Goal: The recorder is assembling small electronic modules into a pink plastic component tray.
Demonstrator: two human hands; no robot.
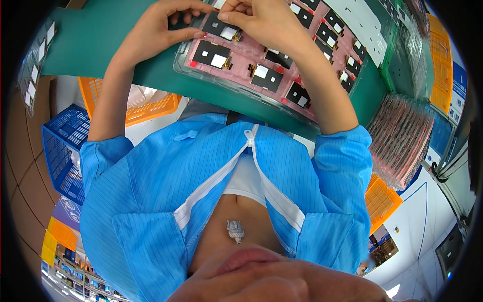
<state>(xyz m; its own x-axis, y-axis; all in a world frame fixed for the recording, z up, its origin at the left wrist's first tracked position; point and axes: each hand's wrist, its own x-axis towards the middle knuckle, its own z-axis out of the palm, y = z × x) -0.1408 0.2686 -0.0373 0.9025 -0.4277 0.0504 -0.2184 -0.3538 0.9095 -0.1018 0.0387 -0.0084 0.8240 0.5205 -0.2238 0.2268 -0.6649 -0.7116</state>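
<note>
A clear tray with a pink lining lies on the green tabletop. It holds several flat black parts with white rectangles, small gold-coloured connectors and red tabs. At its upper left corner, one black part lies between my hands. My left hand has thumb and index finger spread, their tips at this part's left side. Over its upper edge, my right hand has thumb and index finger pinched together; what they grip is too small to tell. My right forearm crosses over the tray and hides some parts.
Stacked trays stand at the right beside the table. A white perforated sheet lies beyond the tray. Another filled tray is at the far left. Below the table edge are an orange basket and a blue crate.
</note>
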